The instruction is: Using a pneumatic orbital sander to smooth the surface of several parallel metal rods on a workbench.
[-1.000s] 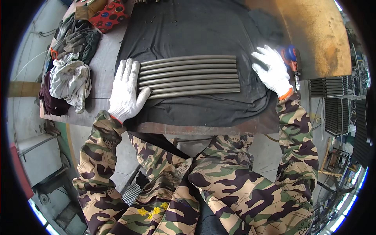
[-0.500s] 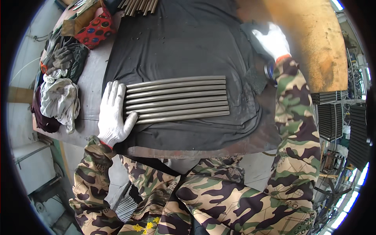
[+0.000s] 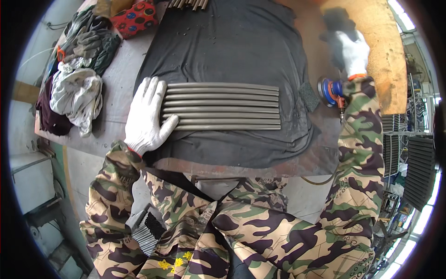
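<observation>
Several grey metal rods [image 3: 225, 103] lie side by side on a black cloth [image 3: 241, 56] spread over the table. My left hand [image 3: 147, 111], in a white glove, rests flat at their left ends with its thumb spread across the nearer rods. At the far right my right hand [image 3: 356, 52], also white-gloved, has its fingers around a dark rag [image 3: 338, 32]. The rag is blurred by motion. Just below that hand, beside my sleeve, sits a blue disc sander [image 3: 330, 91] with an orange-red body.
More rods [image 3: 188, 3] lie at the cloth's far edge. Crumpled rags [image 3: 76, 95] and a red patterned fabric [image 3: 134, 19] occupy the table's left side. A small dark grey pad [image 3: 309, 96] lies near the sander. A tan board [image 3: 385, 51] covers the right side.
My right hand has moved right, and the dark rag has come off the cloth's right edge with it. The sander shows more fully. My left hand stays at the rod ends as the view shifts.
</observation>
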